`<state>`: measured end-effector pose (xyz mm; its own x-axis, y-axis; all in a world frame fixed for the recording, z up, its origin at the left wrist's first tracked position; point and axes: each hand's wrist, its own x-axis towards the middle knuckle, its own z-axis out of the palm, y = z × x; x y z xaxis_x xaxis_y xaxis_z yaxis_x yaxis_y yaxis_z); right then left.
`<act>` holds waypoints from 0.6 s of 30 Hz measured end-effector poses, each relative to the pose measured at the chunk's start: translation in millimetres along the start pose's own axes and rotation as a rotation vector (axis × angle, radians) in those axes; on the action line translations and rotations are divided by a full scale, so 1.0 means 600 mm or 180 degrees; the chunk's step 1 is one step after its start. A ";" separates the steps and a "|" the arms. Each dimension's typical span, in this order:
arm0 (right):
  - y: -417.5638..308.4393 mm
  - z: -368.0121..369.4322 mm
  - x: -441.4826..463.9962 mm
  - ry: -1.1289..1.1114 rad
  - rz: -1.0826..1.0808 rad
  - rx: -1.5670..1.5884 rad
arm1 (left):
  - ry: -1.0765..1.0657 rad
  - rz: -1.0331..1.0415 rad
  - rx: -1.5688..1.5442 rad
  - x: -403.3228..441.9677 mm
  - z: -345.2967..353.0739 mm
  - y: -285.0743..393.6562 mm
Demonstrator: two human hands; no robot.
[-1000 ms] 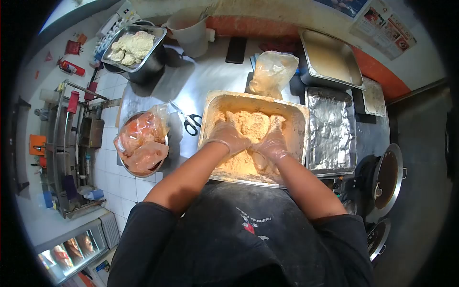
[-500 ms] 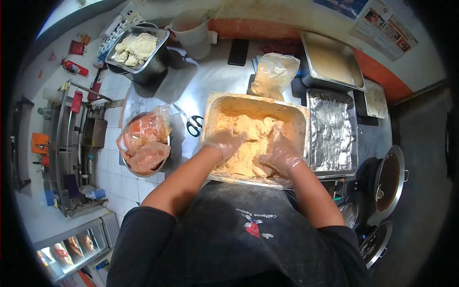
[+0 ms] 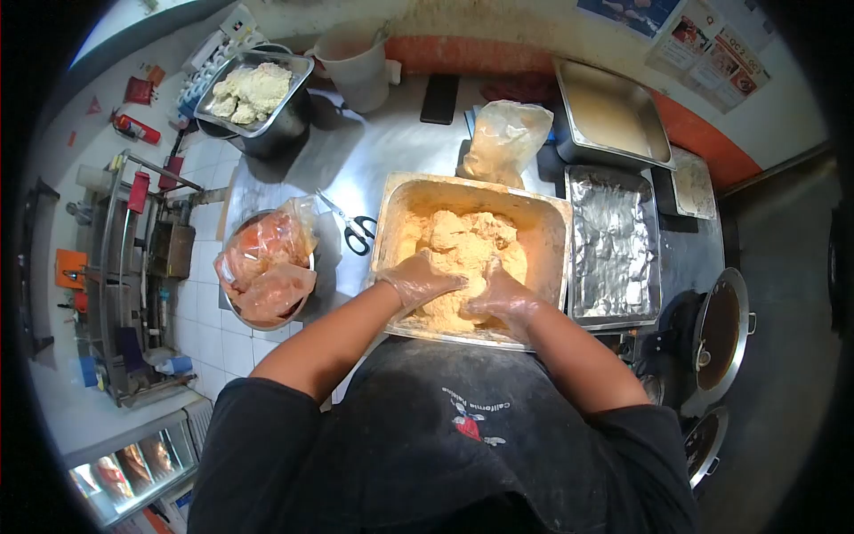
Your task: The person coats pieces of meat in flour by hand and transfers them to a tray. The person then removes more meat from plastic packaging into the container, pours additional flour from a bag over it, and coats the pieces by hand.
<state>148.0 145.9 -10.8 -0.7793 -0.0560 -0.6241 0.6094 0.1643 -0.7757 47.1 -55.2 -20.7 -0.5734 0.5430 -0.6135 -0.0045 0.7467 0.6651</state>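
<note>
Both bare-armed hands, gloved in thin clear plastic, work low in loose orange-tan powder [image 3: 436, 311], the left hand [image 3: 420, 279] and the right hand [image 3: 511, 301] near each other, thumbs pointing inward and set apart from the fingers; the fingertips are partly buried, so I cannot tell whether either hand closes on anything underneath. Just beyond the fingers, thickly coated orange-tan lumps [image 3: 449, 231] sit heaped, all within the pale rectangular tub [image 3: 538, 218] that surrounds the grip. To the left of the grip, outside the tub, black-handled metal scissors [image 3: 358, 238] lie on the shiny metal table [image 3: 356, 165], and farther left a clear plastic bag of pinkish-orange contents [image 3: 265, 254] fills a round bowl [image 3: 258, 323]. Directly beyond the grip, past the tub's far rim, stands a crumpled translucent bag with tan contents [image 3: 507, 142]. To the right of the grip, beside the tub, lies a rectangular silver tray with a rumpled, glinting surface [image 3: 614, 249]; beyond that tray is a deep metal pan of cloudy beige liquid [image 3: 614, 153].
</note>
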 end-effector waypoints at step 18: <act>-0.020 -0.077 -0.013 0.1263 0.0791 -0.2580 | -0.0022 0.0111 0.1888 -0.024 -0.036 0.108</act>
<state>140.3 189.7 7.7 -0.7242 0.3885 -0.5698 0.5938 0.7714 -0.2288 37.3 -23.1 40.4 -0.5597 0.5720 -0.5997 0.4740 0.8145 0.3345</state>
